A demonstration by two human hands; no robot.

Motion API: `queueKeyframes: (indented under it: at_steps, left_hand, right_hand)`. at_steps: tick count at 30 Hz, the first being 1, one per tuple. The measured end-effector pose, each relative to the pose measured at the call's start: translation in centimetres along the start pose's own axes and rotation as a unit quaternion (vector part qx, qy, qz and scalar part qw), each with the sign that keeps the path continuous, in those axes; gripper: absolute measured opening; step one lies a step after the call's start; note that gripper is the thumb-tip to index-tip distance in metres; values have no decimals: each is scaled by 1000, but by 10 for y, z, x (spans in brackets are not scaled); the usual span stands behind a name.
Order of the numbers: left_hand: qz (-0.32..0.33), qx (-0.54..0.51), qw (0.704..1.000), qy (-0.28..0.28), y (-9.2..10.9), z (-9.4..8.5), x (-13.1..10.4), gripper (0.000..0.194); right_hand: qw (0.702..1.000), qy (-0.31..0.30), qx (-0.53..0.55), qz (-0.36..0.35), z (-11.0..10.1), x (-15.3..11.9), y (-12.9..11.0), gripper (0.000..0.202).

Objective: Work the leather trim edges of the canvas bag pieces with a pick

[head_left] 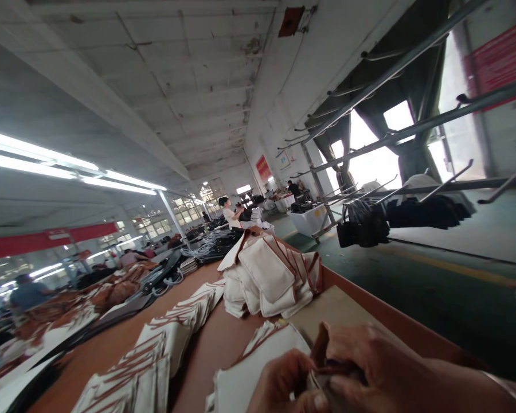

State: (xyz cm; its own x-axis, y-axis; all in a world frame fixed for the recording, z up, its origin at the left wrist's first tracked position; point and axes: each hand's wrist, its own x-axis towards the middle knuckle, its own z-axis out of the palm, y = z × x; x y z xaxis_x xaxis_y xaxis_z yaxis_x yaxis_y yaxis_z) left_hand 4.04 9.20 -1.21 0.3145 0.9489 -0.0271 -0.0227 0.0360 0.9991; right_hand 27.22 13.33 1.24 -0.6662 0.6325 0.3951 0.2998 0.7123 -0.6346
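Both hands are together at the bottom of the head view, fingers curled round a brown-edged piece (321, 344). My left hand (284, 381) pinches its lower left part, and my right hand (365, 361) grips it from the right. Beneath and left of them lies a stack of white pieces with brown edging (245, 378). Beyond the hands, a heaped pile of similar white pieces (269, 269) rests on the brown tabletop (210, 344). A long row of overlapping white pieces (155, 350) runs along the left.
A beige board (335, 310) lies by the right hand. Black bags (363, 223) hang from a metal rack (421, 126) on the right. Brown and white material (98, 298) covers another surface at left. A person (231, 213) stands farther back near a white bin (307, 221).
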Motion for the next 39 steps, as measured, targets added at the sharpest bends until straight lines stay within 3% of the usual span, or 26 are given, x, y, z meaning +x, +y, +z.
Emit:
queueKeyframes:
  at_steps: [3,11,15,19,23,26,29,31,33,34,36,39]
  left_hand:
    - [-12,18,1000,-4,-6,7,-3,45]
    - [-37,17,999,-31,-17,31,-3,40]
    - [-34,0,999,-42,-7,42,-3,36]
    - [-53,34,997,-45,-4,45,-3,43]
    - [-75,71,993,-55,-2,48,-1,50]
    - [-76,99,991,-53,3,54,2,50]
    - [-86,133,987,-39,3,57,3,47]
    - [-95,143,985,-26,-1,57,4,44]
    - [-101,131,986,-12,-5,56,6,42]
    - [-102,118,988,-9,-7,57,7,43]
    - [-104,95,990,-15,-8,58,10,48]
    - [-102,81,991,-39,-5,60,13,53]
  right_hand:
    - [999,-3,-35,-34,3,-12,9,10]
    - [993,-99,-57,-14,-8,-35,10,12]
    - [979,-81,-158,-98,-8,-41,5,10]
    - [939,-83,-263,-205,-6,-45,0,9]
    - [937,-66,-280,-200,-1,-46,2,9]
    - [964,-60,-217,-140,-2,-40,7,11]
    - [993,-114,-3,24,-12,-29,12,10]
    - [968,-173,120,139,-18,-24,15,14]
    - [950,-201,154,184,-23,-21,16,17]
    - [957,-194,130,171,-25,-21,15,16]
    - [980,-178,13,81,-29,-23,11,15]
    - [956,-198,-204,-70,-33,-26,3,17]
